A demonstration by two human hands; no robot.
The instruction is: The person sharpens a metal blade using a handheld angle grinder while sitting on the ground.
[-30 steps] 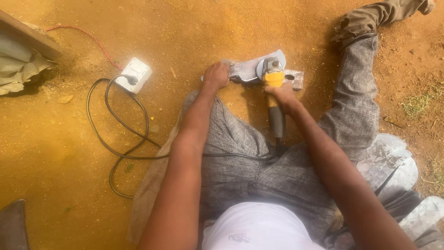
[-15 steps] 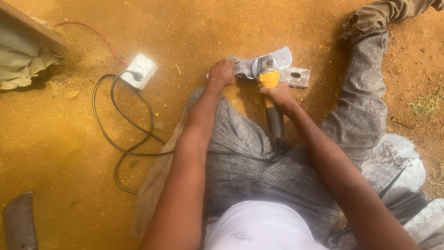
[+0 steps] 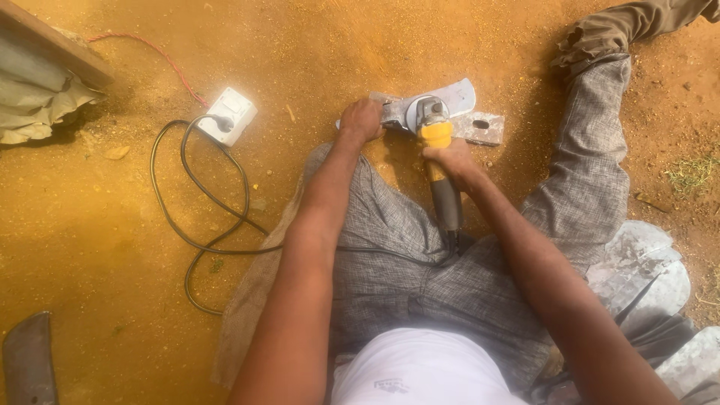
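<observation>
I sit on orange dirt with my legs spread. My right hand grips the yellow and black body of an angle grinder, whose head sits on a flat grey metal piece lying on the ground between my legs. My left hand presses down on the left end of that metal piece, right beside the grinder's guard. The grinder's black cord runs back over my lap and loops across the dirt to a white socket box.
A red wire leads away from the socket box toward the top left. A wooden plank and crumpled cloth lie at the upper left. A dark blade-like piece is at the bottom left. Grey metal sheets are stacked at my right.
The view has shifted slightly, so the socket box and cord appear further right. Both hands keep their hold on the grinder and the metal piece.
</observation>
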